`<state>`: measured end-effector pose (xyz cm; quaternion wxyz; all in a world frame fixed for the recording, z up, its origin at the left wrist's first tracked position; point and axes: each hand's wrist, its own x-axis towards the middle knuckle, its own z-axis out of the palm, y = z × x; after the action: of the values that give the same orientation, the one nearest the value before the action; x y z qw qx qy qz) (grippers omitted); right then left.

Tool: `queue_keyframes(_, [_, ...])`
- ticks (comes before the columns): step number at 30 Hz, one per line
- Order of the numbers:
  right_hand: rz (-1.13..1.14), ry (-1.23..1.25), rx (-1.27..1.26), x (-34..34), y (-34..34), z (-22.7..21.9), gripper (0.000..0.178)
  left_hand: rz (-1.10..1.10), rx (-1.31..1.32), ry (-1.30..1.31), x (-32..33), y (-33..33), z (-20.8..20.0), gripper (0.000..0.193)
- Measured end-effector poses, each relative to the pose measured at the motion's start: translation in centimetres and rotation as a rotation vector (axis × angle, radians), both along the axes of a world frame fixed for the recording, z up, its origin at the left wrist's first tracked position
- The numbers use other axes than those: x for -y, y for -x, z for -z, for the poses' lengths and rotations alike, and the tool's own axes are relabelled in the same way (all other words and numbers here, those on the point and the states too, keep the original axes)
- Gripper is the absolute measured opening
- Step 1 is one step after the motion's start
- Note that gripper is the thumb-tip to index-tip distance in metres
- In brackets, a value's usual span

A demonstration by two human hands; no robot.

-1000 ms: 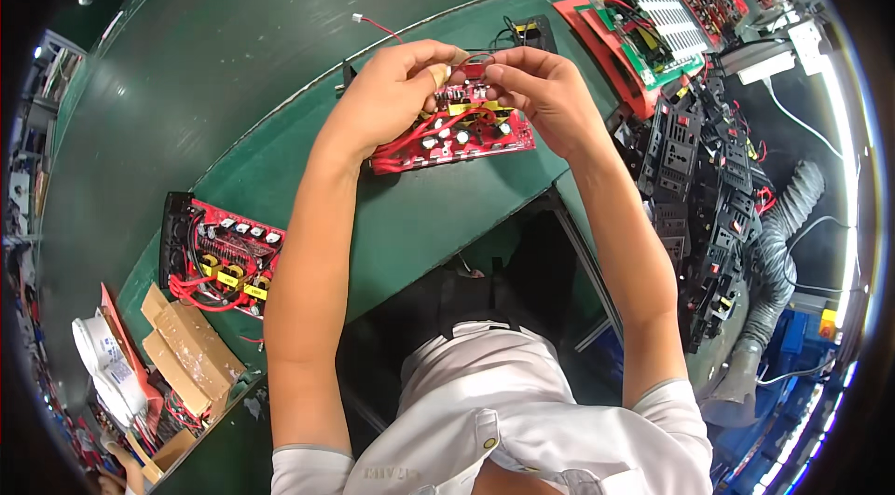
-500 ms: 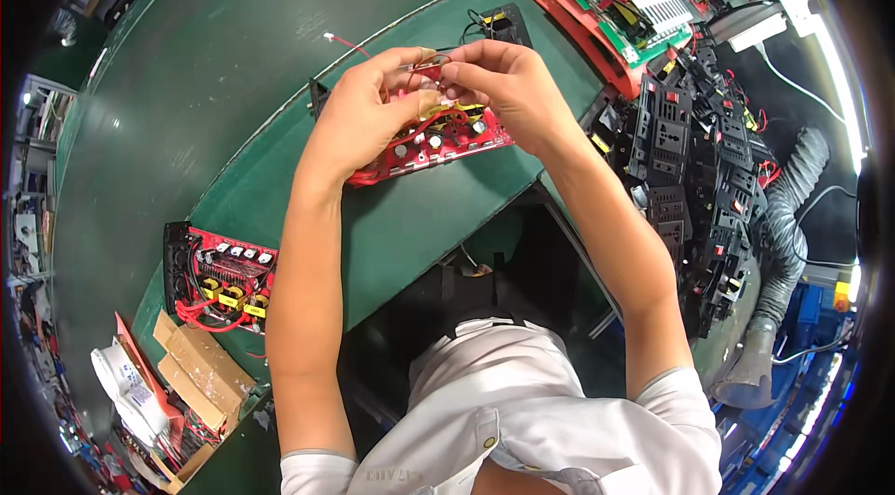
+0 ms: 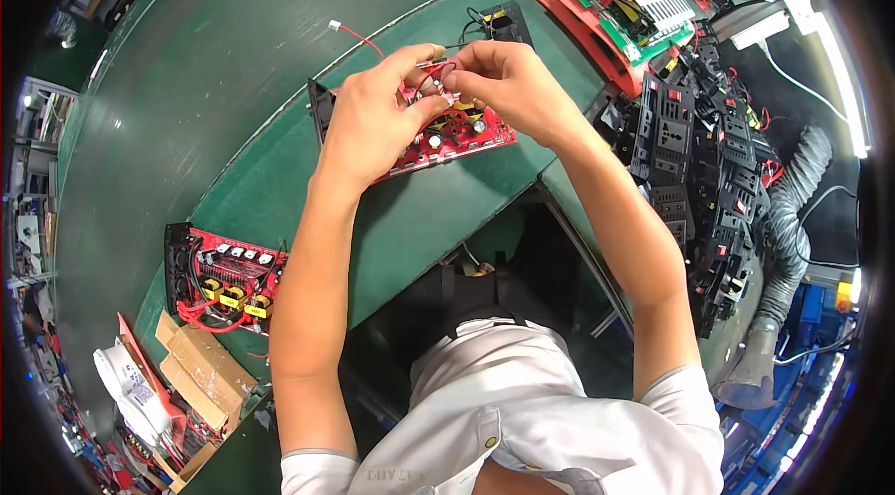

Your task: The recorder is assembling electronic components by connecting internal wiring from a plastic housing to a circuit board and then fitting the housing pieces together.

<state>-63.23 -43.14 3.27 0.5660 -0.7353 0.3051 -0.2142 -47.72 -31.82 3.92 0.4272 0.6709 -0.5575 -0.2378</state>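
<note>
I note glare from strip light (image 3: 843,85), far right of fingers (image 3: 485,55); soft shadows on green bench (image 3: 419,225) below them; outer rim bent, corners black.

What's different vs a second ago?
Right hand moved left relative to the red circuit board, closing in on the left hand, which dropped slightly toward the person. View shifted too. No visible pickup or release; grip details are partly hidden.

Unchanged: thin wire loop between the hands; second red board and cardboard box in place.
</note>
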Motion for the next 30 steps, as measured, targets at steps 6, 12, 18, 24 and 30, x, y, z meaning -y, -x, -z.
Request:
queue_keyframes(6, [-0.039,0.001,-0.049,0.5,-0.3,0.2,0.023,-0.007,0.104,0.052,0.0,0.1,0.4,0.048])
queue_keyframes(12, [-0.011,0.224,-0.161,1.0,-0.4,-0.1,0.017,0.001,0.148,-0.043,-0.6,-0.9,0.0,0.057])
queue_keyframes(18, [0.035,0.357,-0.146,1.1,-0.2,0.9,0.015,0.050,0.217,0.278,-0.5,-1.5,-1.3,0.027])
queue_keyframes(24, [-0.046,0.603,-0.162,1.8,-0.2,0.9,0.010,0.211,0.430,0.146,-1.0,0.1,-0.1,0.028])
queue_keyframes(30, [-0.112,0.679,-0.247,2.2,-0.6,0.5,0.009,0.158,0.656,-0.078,-0.7,0.0,1.4,0.053])
